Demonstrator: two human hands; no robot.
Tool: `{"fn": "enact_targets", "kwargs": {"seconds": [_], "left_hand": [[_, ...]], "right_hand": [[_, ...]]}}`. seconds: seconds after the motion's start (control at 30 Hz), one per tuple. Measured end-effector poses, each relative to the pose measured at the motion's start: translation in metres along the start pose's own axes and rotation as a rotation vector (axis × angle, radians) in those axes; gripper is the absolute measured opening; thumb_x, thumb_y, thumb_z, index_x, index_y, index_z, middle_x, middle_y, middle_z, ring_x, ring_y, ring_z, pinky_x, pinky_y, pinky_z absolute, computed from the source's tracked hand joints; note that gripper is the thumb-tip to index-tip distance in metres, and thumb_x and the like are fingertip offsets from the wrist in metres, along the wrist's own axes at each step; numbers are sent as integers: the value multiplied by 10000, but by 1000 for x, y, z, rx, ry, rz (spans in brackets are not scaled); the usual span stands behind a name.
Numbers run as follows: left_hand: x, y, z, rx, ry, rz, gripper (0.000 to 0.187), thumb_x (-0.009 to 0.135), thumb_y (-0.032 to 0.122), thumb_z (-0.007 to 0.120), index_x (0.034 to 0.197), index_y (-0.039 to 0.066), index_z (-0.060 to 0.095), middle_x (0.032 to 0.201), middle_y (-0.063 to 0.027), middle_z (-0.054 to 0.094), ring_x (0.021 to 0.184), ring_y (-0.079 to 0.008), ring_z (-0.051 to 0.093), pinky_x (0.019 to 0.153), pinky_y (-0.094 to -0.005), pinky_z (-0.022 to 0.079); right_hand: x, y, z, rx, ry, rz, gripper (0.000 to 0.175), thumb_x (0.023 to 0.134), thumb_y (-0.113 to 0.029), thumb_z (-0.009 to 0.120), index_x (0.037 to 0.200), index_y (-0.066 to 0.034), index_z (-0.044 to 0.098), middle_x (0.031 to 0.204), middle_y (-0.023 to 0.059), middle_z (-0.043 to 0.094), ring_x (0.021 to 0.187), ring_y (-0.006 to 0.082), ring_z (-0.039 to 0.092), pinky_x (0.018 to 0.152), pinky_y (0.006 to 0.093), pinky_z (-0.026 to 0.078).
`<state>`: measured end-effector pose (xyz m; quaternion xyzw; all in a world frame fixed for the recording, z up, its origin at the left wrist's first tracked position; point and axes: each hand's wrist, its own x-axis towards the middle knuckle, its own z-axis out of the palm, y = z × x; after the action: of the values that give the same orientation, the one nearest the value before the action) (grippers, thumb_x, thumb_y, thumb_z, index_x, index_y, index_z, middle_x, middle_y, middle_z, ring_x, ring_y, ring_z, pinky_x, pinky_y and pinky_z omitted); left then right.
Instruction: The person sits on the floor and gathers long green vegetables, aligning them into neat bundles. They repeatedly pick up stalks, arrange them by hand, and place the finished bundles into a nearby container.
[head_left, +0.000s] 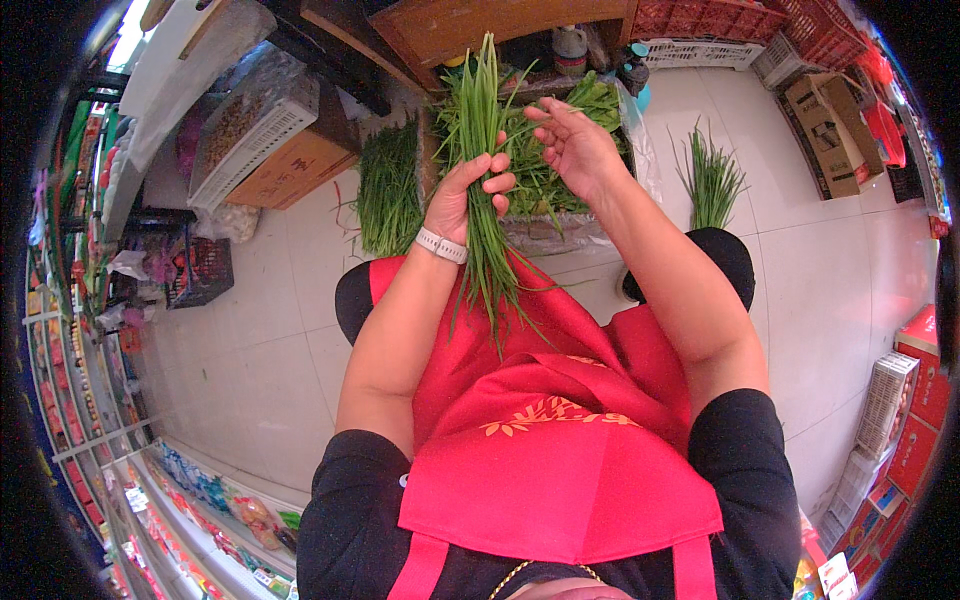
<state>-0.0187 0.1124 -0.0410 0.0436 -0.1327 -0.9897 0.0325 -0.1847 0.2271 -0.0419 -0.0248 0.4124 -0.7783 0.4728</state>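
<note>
My left hand (469, 191) is closed around a bunch of green garlic chives (484, 120), pale ends pointing away from me and leaf tips hanging over my red apron (555, 465). To its right, my right hand (574, 142) is raised with fingers parted and slightly curled; a thin blade or scrap seems to lie at its fingertips, too small to be sure. Beneath both hands stands a plastic-lined box (555, 229) of loose greens. On the floor left of it lies a thick pile of chives (388, 187). A smaller bunch of chives (709, 180) lies right, beyond my knee.
An open cardboard box (825, 135) stands at the right, near red plastic crates (709, 21). At the left are a white crate on a carton (292, 169) and a dark basket (202, 274). Wooden furniture (502, 30) stands ahead. Stocked shelves (97, 420) line the left side.
</note>
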Motion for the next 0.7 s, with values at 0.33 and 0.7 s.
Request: {"fn": "enact_targets", "kwargs": {"seconds": [0.33,0.7], "left_hand": [[0,4,0,-42,-17,17,337,932,124,577,1258,81,503,1058,-69,558,862,-148,579,727,-369,610],[1,2,12,119,148,154,293,918,144,569,1209,119,553,1316,-134,531,1286,-318,460,1068,-625,332]], "right_hand": [[1,-13,-1,134,-114,-104,336,975,-176,531,1284,-46,517,1166,50,635,898,103,593,742,232,499],[4,-56,-17,234,-63,-255,281,940,-235,607,1170,-73,595,1098,32,669,781,90,572,697,233,473]]}}
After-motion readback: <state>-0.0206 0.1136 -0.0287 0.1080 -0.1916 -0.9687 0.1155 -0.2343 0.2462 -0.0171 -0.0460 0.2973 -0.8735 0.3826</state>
